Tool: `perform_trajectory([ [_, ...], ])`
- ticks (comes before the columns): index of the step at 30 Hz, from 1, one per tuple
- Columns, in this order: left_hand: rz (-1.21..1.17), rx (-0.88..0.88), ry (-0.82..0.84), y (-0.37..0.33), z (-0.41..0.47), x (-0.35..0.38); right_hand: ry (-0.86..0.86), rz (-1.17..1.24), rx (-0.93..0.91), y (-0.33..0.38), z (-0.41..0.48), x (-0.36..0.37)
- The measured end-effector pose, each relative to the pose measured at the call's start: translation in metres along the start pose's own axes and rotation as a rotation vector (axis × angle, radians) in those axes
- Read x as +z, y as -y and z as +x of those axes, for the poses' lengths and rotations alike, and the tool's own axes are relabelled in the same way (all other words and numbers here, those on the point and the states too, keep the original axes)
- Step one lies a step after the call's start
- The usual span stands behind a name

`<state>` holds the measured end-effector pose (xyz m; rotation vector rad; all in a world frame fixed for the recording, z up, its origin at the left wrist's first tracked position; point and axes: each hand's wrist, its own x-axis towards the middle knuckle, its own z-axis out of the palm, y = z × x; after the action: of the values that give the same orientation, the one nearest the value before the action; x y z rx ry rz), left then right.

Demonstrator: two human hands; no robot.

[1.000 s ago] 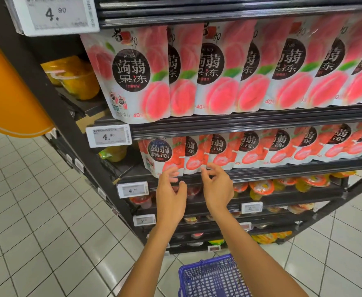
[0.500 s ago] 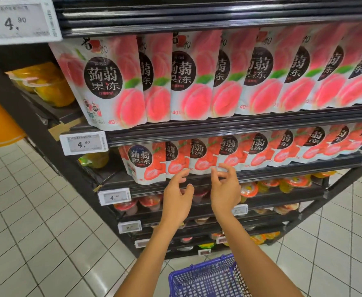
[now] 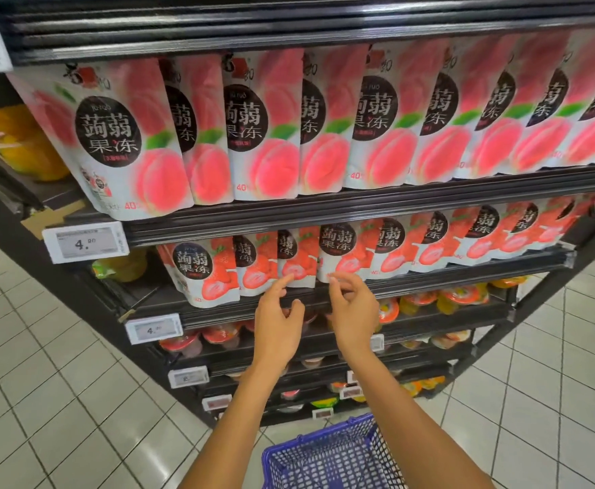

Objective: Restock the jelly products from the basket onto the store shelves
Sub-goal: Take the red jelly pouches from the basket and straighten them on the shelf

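A person is standing at a store's black shelf unit point(image 3: 465, 273), both bare arms reaching up to a row of strawberry jelly pouches point(image 3: 204, 270) that are standing upright on the second shelf from the top. The left hand point(image 3: 276, 326) is holding nothing. Its index finger point(image 3: 281, 282) is stretching out and touching the lower edge of one pouch point(image 3: 297, 255), and the other fingers are curling loosely. The right hand point(image 3: 356, 312) is hovering just beside it, fingertips at the bottom edge of the neighbouring pouch point(image 3: 341, 248). Whether that hand is pinching the pack or only brushing it cannot be told from this angle. Peach jelly pouches point(image 3: 264, 135) are crowding the shelf above, overlapping one another. Jelly cups point(image 3: 461, 294) with red and orange lids are sitting on the tiers below. A price tag point(image 3: 84, 241) reading 4.90 is hanging at the left end. A blue mesh basket point(image 3: 324, 460) is sitting low between the forearms over the pale tiled floor point(image 3: 59, 400), its contents out of sight.
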<state>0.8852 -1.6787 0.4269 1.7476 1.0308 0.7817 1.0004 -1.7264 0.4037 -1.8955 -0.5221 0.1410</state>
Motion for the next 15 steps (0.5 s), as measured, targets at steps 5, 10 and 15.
perform_trajectory([
  [5, -0.019, 0.050, 0.017, -0.014, -0.002, 0.031, -0.112, 0.082, 0.035, -0.016, 0.023, -0.033],
  [10, -0.024, 0.026, -0.001, -0.025, -0.004, 0.058, -0.025, 0.027, 0.037, -0.022, 0.040, -0.041],
  [15, -0.033, -0.031, 0.012, -0.029, -0.010, 0.067, 0.013, -0.035, 0.019, -0.020, 0.038, -0.042],
])
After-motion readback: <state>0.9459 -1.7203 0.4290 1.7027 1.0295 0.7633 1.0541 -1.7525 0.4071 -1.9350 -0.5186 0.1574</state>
